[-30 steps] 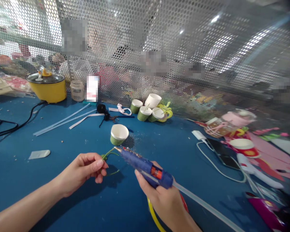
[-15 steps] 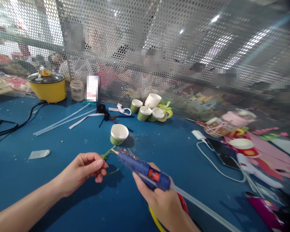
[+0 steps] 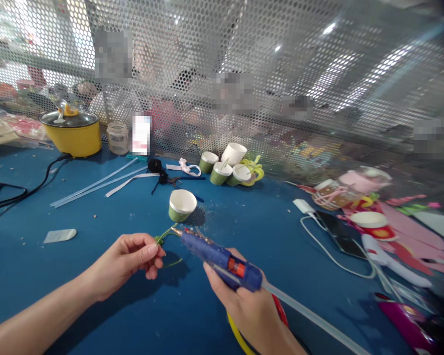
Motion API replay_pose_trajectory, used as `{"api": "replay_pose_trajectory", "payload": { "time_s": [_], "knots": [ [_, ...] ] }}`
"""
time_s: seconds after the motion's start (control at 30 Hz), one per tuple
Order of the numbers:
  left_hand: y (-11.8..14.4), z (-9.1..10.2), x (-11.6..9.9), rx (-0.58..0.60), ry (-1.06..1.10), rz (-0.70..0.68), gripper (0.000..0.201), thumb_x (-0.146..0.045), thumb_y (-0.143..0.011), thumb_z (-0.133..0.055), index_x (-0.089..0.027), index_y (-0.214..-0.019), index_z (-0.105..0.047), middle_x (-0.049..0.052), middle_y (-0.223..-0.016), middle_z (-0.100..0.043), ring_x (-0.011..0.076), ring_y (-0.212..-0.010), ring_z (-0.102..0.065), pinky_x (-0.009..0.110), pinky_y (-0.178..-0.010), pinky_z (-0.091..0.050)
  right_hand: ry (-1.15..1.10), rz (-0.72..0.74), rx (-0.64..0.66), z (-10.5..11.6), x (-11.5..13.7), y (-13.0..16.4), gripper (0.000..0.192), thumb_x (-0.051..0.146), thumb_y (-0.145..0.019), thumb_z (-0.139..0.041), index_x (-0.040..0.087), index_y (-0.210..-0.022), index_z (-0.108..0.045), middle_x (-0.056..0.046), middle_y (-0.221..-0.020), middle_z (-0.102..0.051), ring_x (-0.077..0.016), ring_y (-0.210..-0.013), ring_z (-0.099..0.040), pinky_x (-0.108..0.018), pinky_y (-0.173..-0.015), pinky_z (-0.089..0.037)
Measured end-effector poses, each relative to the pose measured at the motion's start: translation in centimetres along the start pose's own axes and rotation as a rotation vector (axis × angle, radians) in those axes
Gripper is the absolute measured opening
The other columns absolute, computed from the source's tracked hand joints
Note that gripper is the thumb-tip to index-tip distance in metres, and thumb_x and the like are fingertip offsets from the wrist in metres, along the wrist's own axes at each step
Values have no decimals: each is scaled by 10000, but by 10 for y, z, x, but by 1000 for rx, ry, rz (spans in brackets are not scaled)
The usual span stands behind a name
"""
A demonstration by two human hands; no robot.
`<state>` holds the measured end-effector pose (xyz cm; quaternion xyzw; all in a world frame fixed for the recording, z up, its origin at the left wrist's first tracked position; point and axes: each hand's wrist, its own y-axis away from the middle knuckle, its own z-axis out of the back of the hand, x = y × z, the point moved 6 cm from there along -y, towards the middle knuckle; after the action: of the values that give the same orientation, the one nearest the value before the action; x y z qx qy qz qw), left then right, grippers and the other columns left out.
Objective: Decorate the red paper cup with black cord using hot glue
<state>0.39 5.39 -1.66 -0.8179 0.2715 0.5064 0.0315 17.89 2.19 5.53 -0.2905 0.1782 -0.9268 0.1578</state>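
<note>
While left-hand fingers pinch a thin, seemingly pliable green stem, the right hand grips a rigid-looking glue gun.

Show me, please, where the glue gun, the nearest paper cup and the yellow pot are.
glue gun (image 3: 216, 256), head view, on its blue barrel.
paper cup (image 3: 182, 201), head view, on its white inside.
yellow pot (image 3: 74, 138), head view, on its yellow wall.

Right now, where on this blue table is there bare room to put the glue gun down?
Bare blue table lies between the clear glue sticks, the white scrap and the left hand. Another patch sits between the lone green cup and the white charger cable. The right edge, with phone and pink paper, is crowded.
</note>
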Motion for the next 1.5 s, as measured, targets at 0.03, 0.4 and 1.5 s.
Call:
{"api": "replay_pose_trajectory", "payload": {
  "time_s": [0.03,0.4,1.5],
  "knots": [
    [0,0,0,1,2,0,201,-320,-714,-639,-124,-672,-628,20,-622,-618,89,-516,-534,216,-517,-403,8,15,-4,2,1,-2,200,289,-807,-455,193,-760,-623,-51,-671,-644,-180,-621,-627,-248,-582,-517],
    [1,0,-1,2,3,-10,197,-315,-714,-641,-123,-668,-629,22,-627,-623,89,-518,-537,217,-519,-403,-75,-16,42,5,5,-8,216,257,-811,-425,197,-732,-617,-27,-553,-601,-156,-492,-585,-231,-496,-501],
    [1,0,-3,-4,-6,-12,227,-344,-698,-650,-118,-686,-636,20,-604,-614,86,-503,-537,208,-511,-403,-59,-72,67,-1,-3,-1,154,275,-775,-493,187,-750,-616,-57,-650,-626,-178,-588,-606,-248,-571,-502]
  ]
}}
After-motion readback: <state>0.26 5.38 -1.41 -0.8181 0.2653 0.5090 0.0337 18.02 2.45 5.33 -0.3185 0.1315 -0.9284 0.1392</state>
